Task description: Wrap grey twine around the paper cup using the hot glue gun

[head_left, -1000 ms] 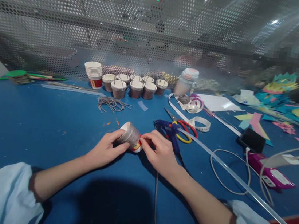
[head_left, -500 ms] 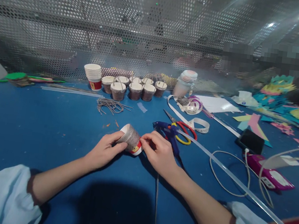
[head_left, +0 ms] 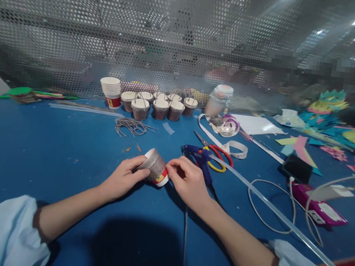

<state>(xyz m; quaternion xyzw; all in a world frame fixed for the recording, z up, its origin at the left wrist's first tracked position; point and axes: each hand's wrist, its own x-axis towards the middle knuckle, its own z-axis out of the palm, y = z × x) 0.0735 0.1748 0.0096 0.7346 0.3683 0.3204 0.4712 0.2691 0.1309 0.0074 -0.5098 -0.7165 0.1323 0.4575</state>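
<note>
A small paper cup (head_left: 154, 167) lies tilted between my hands, its white mouth toward the upper left. Grey cord is wound around most of its wall, while a red and white band shows near the base. My left hand (head_left: 126, 177) is closed around the mouth end, thumb on the near side. With thumb and fingers pinched, my right hand (head_left: 187, 180) touches the red part near the base. A loose length of grey cord (head_left: 185, 238) runs from beneath this hand toward the table's front edge; the pinch itself is partly hidden.
Behind stand several cord-wrapped cups (head_left: 160, 109) with handles and a stack of paper cups (head_left: 111, 91). Cut cords (head_left: 132, 127) lie nearby. Right of my hands are a blue glue gun (head_left: 202, 156) with a long glue stick (head_left: 272, 208), scissors (head_left: 217, 155), ribbon (head_left: 237, 148) and a phone (head_left: 297, 167).
The cup has turned or tilted very slightly in my hands, its base a little lower. Both hands keep nearly the same place and grip.
</note>
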